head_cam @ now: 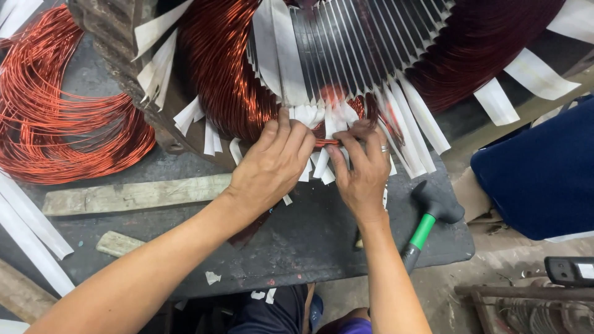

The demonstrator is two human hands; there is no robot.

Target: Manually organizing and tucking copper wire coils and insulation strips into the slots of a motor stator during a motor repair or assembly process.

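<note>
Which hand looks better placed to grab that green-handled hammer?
Probably the right hand: the hammer lies just beside its wrist on the table's right edge, whereas the left hand would have to cross over.

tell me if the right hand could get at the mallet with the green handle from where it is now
Probably yes: the mallet lies bare on the bench just beside the right hand, nothing between them, though that hand is pinching copper wire now.

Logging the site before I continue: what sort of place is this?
Probably a motor-rewinding workshop: a large stator with copper windings, loose copper wire coils, and a rubber mallet on the bench.
</note>
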